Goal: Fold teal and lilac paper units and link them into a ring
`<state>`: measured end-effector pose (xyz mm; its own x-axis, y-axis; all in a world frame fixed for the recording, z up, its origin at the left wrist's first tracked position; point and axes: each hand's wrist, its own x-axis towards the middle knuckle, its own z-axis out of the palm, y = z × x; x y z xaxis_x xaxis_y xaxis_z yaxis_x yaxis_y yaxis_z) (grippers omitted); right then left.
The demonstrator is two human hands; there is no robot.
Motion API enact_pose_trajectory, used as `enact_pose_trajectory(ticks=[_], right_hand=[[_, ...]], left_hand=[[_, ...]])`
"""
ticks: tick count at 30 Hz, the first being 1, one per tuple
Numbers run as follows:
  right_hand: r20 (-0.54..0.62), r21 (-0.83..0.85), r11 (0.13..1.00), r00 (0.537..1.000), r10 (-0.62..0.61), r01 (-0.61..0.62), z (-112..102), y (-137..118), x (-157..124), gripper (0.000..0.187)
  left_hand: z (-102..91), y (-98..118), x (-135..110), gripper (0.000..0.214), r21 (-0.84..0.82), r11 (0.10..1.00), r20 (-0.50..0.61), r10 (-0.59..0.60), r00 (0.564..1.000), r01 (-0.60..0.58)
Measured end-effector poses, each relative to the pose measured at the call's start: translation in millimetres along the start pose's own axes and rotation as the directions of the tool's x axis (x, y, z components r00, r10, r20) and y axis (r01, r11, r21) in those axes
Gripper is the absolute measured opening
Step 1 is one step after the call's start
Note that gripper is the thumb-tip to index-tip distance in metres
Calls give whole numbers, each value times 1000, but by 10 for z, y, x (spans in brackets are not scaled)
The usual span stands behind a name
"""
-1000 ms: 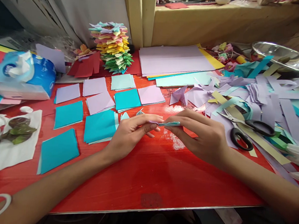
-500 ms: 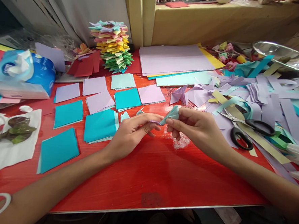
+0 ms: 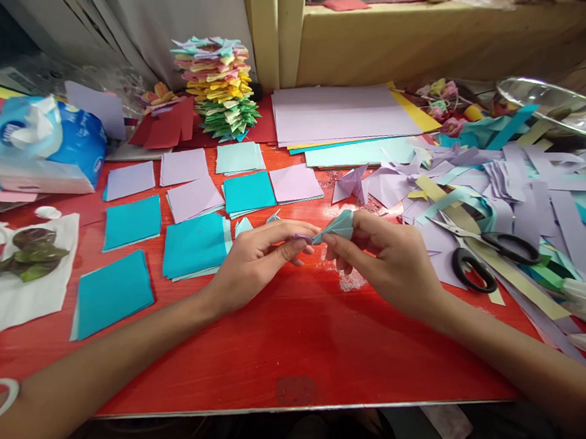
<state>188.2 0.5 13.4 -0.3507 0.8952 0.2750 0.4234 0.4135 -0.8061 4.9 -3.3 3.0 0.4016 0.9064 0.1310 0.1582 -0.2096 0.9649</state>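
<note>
Above the red table [image 3: 295, 339], both hands meet at small pieces of folded paper. My right hand [image 3: 385, 251] pinches a pale turquoise folded paper piece [image 3: 341, 225] between thumb and fingers. My left hand [image 3: 261, 254] is closed on a purple folded paper piece [image 3: 303, 237], mostly hidden by its fingers. The two pieces touch or nearly touch; I cannot tell if they are joined. Just behind my left hand lies a small pale folded piece [image 3: 243, 226]. A purple folded paper piece [image 3: 351, 184] rests beyond my right hand.
Stacks of teal squares [image 3: 196, 247] and lilac squares [image 3: 195, 199] lie left. Black-handled scissors [image 3: 473, 270] and tangled paper strips [image 3: 523, 187] are at right. A tall folded-paper tower [image 3: 221, 89], large lilac sheets [image 3: 339, 116] and a tissue pack [image 3: 74, 140] stand farther back.
Both hands keep their grips on the folded pieces. The turquoise piece has tilted slightly and its pleated end shows wider. The whole view has shifted a little.
</note>
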Motion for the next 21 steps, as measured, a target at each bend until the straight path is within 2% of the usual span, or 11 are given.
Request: enact_pose_trajectory(ticks=[4, 8, 11, 15, 18, 21], right_hand=[[189, 298, 934, 971, 144, -197, -27, -10, 26, 21], [281, 421, 842, 931, 233, -338, -36, -2, 51, 24], [283, 505, 770, 918, 279, -390, -24, 30, 68, 25], [271, 587, 697, 911, 310, -411, -10, 86, 75, 23], [285, 596, 682, 906, 314, -424, -12, 111, 72, 23], [263, 577, 702, 909, 323, -417, -17, 108, 69, 25]], left_hand=[[-6, 23, 1, 21, 58, 998, -2, -12, 1000, 12], [-8, -2, -4, 24, 118, 990, -38, -72, 997, 76], [-4, -25, -11, 27, 125, 986, -103, -101, 990, 114], [8, -15, -17, 26, 67, 992, -150, -94, 984, 105], [14, -1, -17, 24, 10, 992, -139, -121, 983, 123], [13, -8, -10, 24, 9, 989, -139, -143, 980, 146]])
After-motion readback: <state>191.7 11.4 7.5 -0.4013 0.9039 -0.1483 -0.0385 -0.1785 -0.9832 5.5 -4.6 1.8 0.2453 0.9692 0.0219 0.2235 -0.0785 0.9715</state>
